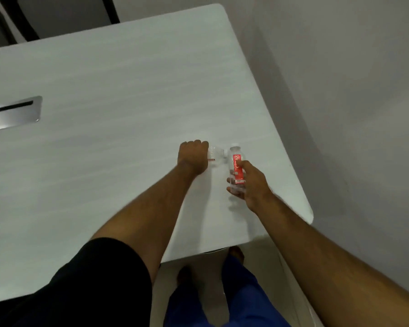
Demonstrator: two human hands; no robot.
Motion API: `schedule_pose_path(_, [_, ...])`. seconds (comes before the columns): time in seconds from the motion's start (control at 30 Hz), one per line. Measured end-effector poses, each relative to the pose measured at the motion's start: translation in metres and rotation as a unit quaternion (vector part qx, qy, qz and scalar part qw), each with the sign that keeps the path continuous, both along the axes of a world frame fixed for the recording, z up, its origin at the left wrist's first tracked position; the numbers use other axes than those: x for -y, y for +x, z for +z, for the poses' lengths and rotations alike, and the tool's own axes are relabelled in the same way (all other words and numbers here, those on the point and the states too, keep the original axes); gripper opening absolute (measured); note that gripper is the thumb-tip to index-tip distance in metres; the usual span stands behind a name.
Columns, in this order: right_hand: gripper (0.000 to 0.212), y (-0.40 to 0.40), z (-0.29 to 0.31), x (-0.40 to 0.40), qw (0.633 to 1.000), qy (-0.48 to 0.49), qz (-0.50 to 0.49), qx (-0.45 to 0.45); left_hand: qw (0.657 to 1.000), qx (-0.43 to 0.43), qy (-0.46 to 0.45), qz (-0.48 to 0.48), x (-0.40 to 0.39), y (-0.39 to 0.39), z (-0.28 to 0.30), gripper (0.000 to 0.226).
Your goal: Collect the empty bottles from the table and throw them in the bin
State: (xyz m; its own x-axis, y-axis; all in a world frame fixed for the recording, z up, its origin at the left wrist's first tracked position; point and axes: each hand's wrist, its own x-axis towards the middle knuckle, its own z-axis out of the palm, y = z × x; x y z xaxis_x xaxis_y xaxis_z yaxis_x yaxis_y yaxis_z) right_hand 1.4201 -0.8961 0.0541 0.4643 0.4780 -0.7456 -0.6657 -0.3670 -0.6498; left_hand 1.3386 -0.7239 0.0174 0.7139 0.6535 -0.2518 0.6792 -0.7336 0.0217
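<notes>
Two clear plastic bottles with red labels are near the right side of the white table (pixel 118 95). My left hand (pixel 194 156) is closed around one bottle (pixel 216 156), which lies on its side with its white cap pointing right; most of its body is hidden in my fist. My right hand (pixel 250 185) grips the second bottle (pixel 236 166), held upright just right of the first, with its white cap on top. No bin is in view.
A metal cable hatch (pixel 12 113) is set into the table at the far left. Dark chairs (pixel 57 13) stand behind the far edge. The table's right edge and rounded corner (pixel 309 213) lie close to my right hand. A grey floor is beyond.
</notes>
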Motion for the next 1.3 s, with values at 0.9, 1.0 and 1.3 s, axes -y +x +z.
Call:
schedule_pose_path(0.9, [0.028,-0.645,0.172,-0.135,0.838,0.273,0.47,0.054,0.492,0.64,-0.051,0.588,0.088,-0.716,0.243,0.045])
schedule_pose_path(1.0, [0.034,-0.715,0.186,-0.151,0.818,0.296,0.488,0.063,0.457,0.654,-0.024,0.603,0.081,-0.779,0.253,0.047])
schedule_pose_path(1.3, [0.036,-0.927,0.206,-0.252,0.751,0.36,0.549,0.061,0.358,0.694,0.065,0.621,0.02,-0.964,0.265,0.028])
